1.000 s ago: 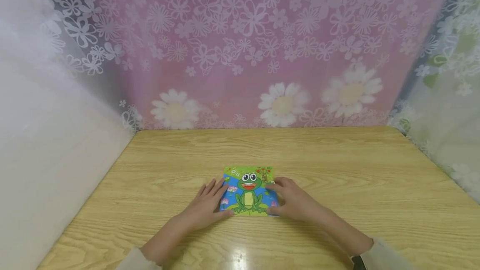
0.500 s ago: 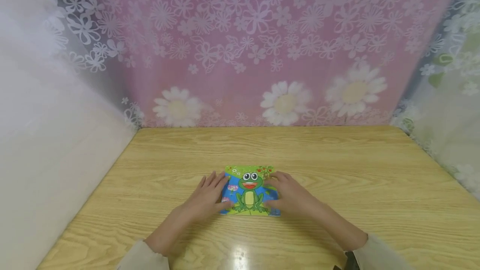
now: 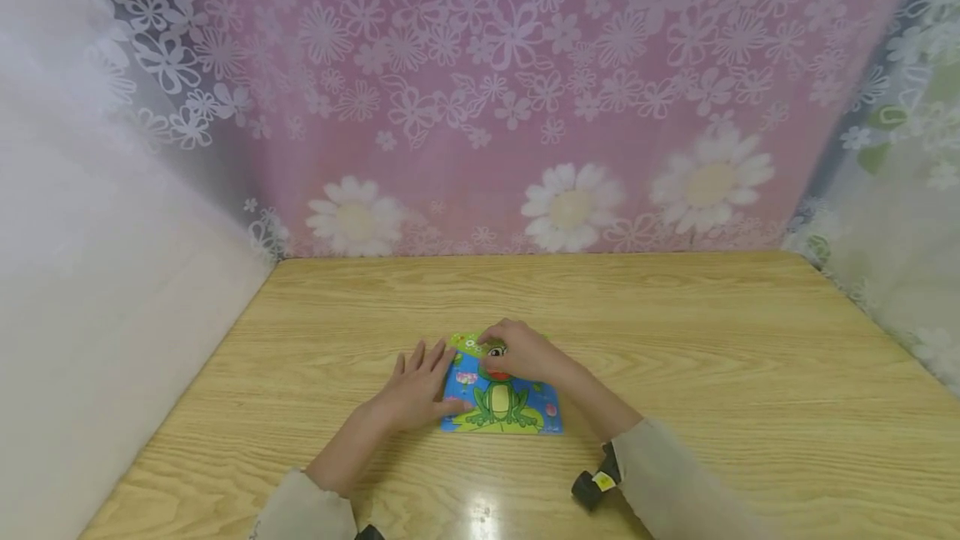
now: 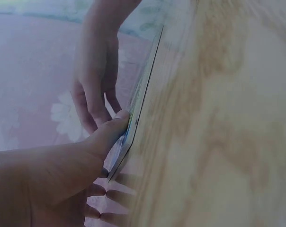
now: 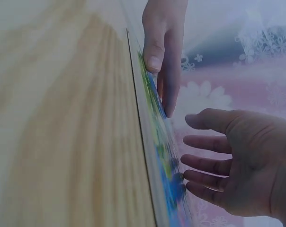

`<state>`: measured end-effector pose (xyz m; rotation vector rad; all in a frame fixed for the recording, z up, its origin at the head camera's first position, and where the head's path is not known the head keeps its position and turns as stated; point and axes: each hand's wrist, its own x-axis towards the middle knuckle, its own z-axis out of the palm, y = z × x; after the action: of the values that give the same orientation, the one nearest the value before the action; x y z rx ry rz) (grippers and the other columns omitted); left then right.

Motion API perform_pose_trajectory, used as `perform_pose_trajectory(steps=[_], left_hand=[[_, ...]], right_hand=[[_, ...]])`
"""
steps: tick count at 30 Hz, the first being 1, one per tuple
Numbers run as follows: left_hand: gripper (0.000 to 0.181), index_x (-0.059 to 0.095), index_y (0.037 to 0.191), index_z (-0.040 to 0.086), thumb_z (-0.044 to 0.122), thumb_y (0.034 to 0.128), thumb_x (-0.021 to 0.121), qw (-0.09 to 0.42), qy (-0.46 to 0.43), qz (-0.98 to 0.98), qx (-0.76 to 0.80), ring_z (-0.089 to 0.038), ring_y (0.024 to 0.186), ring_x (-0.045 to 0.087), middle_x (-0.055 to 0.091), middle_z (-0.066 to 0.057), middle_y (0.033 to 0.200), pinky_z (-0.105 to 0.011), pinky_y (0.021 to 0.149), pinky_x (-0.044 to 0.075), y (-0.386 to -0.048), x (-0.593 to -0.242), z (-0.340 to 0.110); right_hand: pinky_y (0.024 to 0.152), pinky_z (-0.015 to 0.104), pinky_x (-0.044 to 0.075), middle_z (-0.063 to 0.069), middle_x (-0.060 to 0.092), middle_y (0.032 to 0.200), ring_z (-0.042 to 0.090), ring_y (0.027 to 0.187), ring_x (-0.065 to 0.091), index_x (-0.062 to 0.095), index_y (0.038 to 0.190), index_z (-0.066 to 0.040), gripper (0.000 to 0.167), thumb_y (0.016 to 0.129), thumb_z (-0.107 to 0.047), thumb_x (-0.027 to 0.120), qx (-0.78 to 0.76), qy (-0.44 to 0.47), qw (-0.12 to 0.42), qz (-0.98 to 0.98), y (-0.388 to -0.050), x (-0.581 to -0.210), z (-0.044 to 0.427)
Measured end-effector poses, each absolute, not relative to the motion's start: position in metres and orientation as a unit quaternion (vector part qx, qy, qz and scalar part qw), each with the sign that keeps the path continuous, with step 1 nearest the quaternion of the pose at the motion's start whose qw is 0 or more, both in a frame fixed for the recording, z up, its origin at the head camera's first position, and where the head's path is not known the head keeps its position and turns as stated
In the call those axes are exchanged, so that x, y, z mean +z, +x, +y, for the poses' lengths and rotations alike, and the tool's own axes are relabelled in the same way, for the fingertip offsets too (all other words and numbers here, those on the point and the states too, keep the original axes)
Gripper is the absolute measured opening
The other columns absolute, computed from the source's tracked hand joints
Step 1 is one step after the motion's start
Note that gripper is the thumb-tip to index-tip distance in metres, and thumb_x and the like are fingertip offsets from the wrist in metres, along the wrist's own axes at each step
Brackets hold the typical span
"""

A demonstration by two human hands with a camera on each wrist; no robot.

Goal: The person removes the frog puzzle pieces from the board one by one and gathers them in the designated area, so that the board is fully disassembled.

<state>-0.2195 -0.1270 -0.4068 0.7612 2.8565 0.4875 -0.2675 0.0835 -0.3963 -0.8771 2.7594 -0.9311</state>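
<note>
A thin square picture board (image 3: 501, 401) with a cartoon green frog on blue water lies flat on the table. My left hand (image 3: 412, 397) is at its left side, fingers spread; in the left wrist view the thumb of this left hand (image 4: 72, 165) rests on the board's edge (image 4: 143, 94). Over the frog's head reaches my right hand (image 3: 528, 357), hiding part of the face and the upper right corner. In the right wrist view the fingers of my right hand (image 5: 247, 163) are loosely bent by the board's face (image 5: 159, 156), with nothing held; whether the fingertips touch it I cannot tell.
The wood-grain table (image 3: 712, 340) surrounds the board. A pink flowered curtain (image 3: 465, 123) stands along the back edge, with a pale cloth (image 3: 135, 257) on the left and a flowered one (image 3: 900, 215) on the right. A black device (image 3: 596, 480) sits at my right wrist.
My right hand has moved from the board's right edge up and left over the frog's head. My left hand stays at the left side, and the board lies nearly where it was.
</note>
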Motion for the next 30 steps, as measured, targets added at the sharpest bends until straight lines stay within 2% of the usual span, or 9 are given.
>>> perform_pose_trajectory(steps=[12, 20, 30], left_hand=[[0.086, 0.022, 0.144, -0.001, 0.057, 0.0869, 0.050, 0.076, 0.258, 0.951, 0.156, -0.045, 0.133, 0.006, 0.014, -0.020, 0.149, -0.064, 0.099, 0.008, -0.222, -0.412, -0.128], [0.086, 0.025, 0.145, 0.006, 0.060, 0.0843, 0.052, 0.069, 0.226, 0.959, 0.155, -0.056, 0.127, 0.002, 0.014, -0.024, 0.147, -0.071, 0.092, 0.007, -0.222, -0.412, -0.129], [0.085, 0.025, 0.145, 0.004, 0.059, 0.0849, 0.051, 0.070, 0.230, 0.959, 0.152, -0.056, 0.127, 0.005, 0.016, -0.025, 0.147, -0.072, 0.092, 0.009, -0.220, -0.409, -0.127]], right_hand=[[0.076, 0.039, 0.045, 0.005, 0.056, 0.096, 0.023, 0.092, 0.048, 0.066, 0.103, -0.010, 0.022, 0.083, -0.019, 0.067, -0.246, -0.253, 0.000, 0.936, -0.279, -0.401, 0.062], [0.071, 0.033, 0.043, 0.001, 0.052, 0.089, 0.019, 0.086, 0.045, 0.065, 0.096, -0.013, 0.015, 0.083, -0.020, 0.066, -0.254, -0.245, -0.027, 0.935, -0.282, -0.409, 0.058], [0.075, 0.034, 0.042, -0.001, 0.050, 0.092, 0.019, 0.089, 0.042, 0.064, 0.093, -0.016, 0.012, 0.082, -0.019, 0.066, -0.288, -0.227, -0.020, 0.930, -0.285, -0.417, 0.059]])
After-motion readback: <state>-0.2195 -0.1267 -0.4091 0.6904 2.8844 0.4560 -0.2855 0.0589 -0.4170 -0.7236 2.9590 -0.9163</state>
